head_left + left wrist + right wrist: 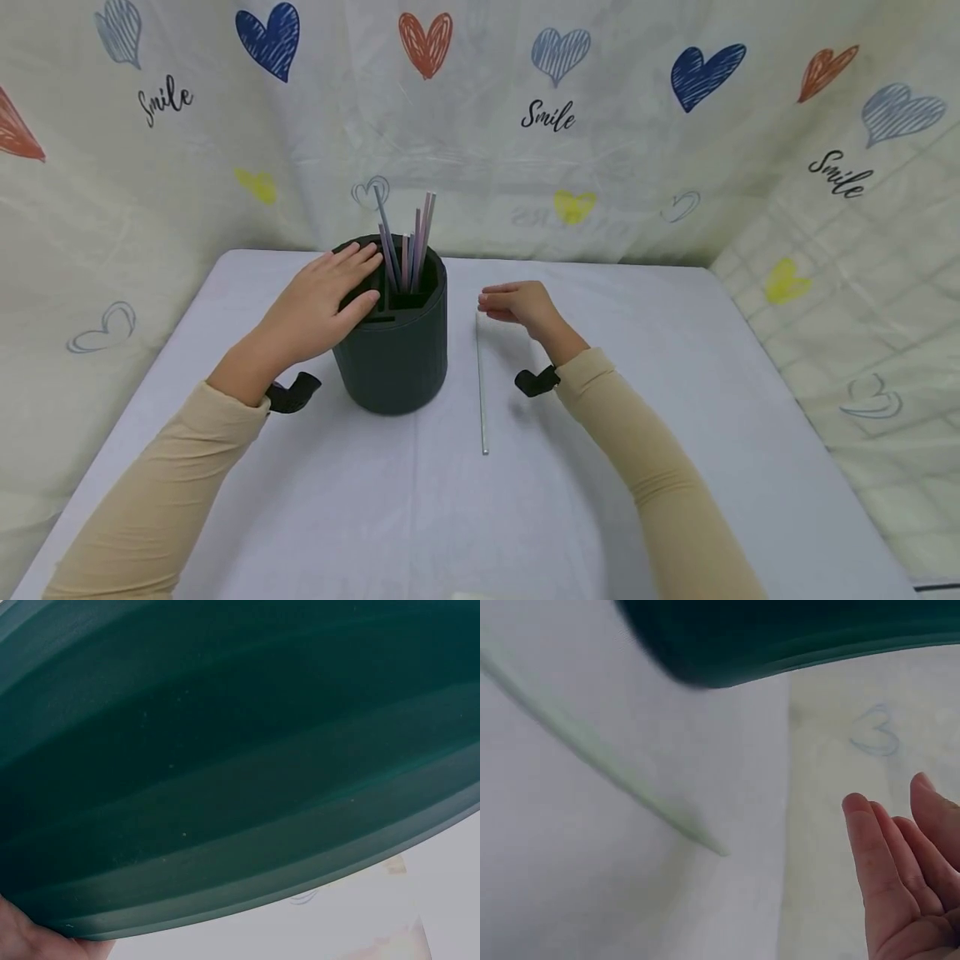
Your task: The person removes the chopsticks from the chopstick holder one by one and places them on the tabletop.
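Note:
A dark green ribbed round holder (392,367) with divided compartments stands upright on the table. Several thin purple and bluish sticks (418,242) lean inside it. My left hand (318,300) rests over the holder's left rim, fingers spread and thumb apart; in the left wrist view the holder's wall (225,765) hides most of that hand. To the right of the holder, one thin pale green stick (482,392) lies pointing away from me. Above its far end is my right hand (525,307), whose nearly straight fingers hold nothing. The right wrist view shows a gap between fingers and stick (607,765).
White cloth covers the table (637,358). Behind and beside it hangs a pale curtain (480,150) printed with hearts and "Smile". A small pale thing (472,596) shows at the bottom edge of the head view.

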`<state>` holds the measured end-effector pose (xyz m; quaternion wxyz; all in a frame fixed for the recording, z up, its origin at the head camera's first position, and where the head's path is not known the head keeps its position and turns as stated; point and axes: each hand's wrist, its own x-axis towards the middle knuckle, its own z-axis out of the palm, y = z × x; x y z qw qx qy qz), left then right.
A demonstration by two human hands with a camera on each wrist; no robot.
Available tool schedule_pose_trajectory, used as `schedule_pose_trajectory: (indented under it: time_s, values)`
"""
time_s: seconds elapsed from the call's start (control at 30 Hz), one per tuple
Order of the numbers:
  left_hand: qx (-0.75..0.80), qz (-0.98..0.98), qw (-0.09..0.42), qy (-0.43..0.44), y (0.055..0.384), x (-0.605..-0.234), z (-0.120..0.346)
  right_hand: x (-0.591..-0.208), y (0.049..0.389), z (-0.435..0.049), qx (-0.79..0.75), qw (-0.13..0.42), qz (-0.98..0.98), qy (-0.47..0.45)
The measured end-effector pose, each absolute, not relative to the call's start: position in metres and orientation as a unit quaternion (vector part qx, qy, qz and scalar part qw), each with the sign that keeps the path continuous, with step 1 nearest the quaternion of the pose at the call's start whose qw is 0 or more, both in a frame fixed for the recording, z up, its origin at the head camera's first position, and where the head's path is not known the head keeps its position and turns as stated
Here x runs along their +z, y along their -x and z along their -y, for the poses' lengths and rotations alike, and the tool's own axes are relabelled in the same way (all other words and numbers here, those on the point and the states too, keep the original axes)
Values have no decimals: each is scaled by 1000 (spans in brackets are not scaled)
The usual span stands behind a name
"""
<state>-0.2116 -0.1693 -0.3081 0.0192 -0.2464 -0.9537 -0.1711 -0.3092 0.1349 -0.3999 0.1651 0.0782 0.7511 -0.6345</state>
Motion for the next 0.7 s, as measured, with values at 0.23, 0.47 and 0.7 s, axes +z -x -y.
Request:
schedule_pose_trajectory:
  time_s: [0.23,0.47,0.7]
  values:
    - [-172,954,26,244,213,-310,168,-354,306,-128,-651,140,-746,-34]
    - [-171,955,28,242,215,-312,168,-326,299,-120,-678,132,-723,20]
    - [-173,954,33,242,214,-313,168,-305,290,-102,-706,116,-694,75]
